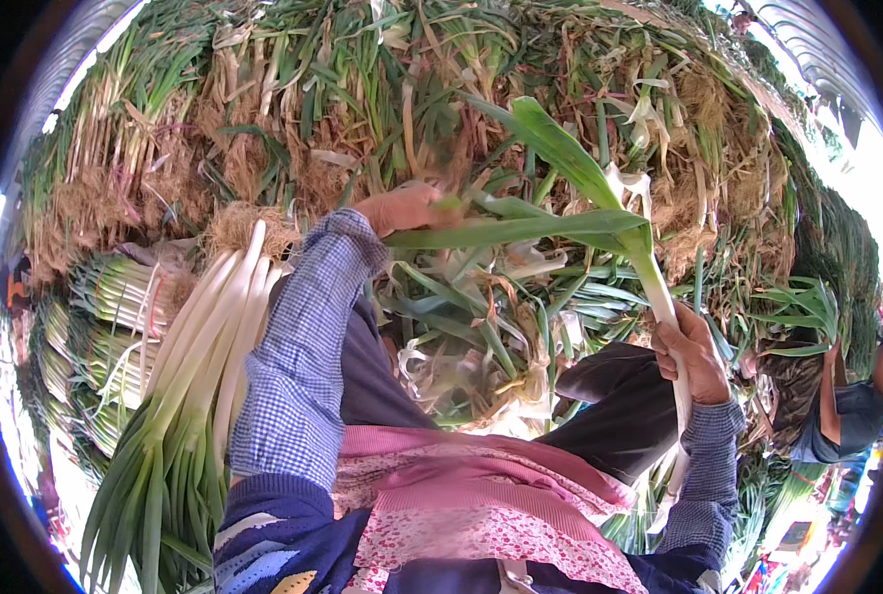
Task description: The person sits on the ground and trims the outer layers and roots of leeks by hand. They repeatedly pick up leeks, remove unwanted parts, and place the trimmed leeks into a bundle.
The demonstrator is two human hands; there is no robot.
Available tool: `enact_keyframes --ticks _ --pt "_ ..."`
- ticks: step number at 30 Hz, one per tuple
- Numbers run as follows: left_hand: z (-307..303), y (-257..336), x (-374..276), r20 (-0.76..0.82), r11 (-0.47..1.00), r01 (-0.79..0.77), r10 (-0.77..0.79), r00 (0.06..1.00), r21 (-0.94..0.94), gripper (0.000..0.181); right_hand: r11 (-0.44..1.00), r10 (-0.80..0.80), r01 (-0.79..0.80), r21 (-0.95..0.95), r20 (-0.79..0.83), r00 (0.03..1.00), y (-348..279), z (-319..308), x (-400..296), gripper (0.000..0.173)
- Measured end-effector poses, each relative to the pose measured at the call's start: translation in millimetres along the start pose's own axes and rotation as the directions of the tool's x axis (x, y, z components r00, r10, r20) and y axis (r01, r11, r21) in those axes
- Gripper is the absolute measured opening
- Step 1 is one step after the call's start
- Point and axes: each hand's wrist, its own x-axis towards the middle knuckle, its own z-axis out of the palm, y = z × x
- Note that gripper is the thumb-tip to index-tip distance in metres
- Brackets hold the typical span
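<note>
My right hand (692,355) is closed around the white stalk of a large green onion (657,278), whose green leaves bend to the left above it. My left hand (411,208) is at those leaves; it is blurred, and whether its fingers grip a leaf I cannot tell. A pile of cleaned green onions (200,349) with white stalks lies beside my left arm. Loose leaves and pale peelings (478,371) lie between my legs.
A long heap of untrimmed onions with dry roots (322,96) spans the far side. Tied onion bundles (118,297) are stacked at the left. At the right sits another person (846,416) with leafy onions.
</note>
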Motion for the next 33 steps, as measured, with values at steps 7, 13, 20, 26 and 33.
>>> enact_keyframes --ticks 7,13,20,26,33 --pt "-2 -5 -7 0.107 0.974 -0.215 0.207 0.973 0.076 0.038 1.0 0.014 -0.014 0.012 -0.055 0.998 5 -9 -4 0.026" --pt "-7 -18 2 -0.398 0.975 -0.176 0.108 0.911 -0.139 0.014 0.998 0.012 -0.017 -0.059 -0.094 0.995 14 -5 -13 0.026" --pt "-51 -37 18 -0.884 0.975 -0.113 -0.121 0.451 -0.191 0.035 0.991 -0.005 -0.005 -0.135 -0.077 0.997 29 -21 -45 0.022" --pt "-36 -56 21 -0.722 0.974 0.169 -0.007 0.692 0.152 0.072 0.927 -0.346 0.361 -0.106 -0.615 0.708 33 -84 -142 0.02" --pt "-6 -28 26 -0.638 0.946 0.286 -0.128 0.759 0.151 0.057 0.599 -0.437 0.7 -0.389 -0.891 -0.121 112 -160 -296 0.019"
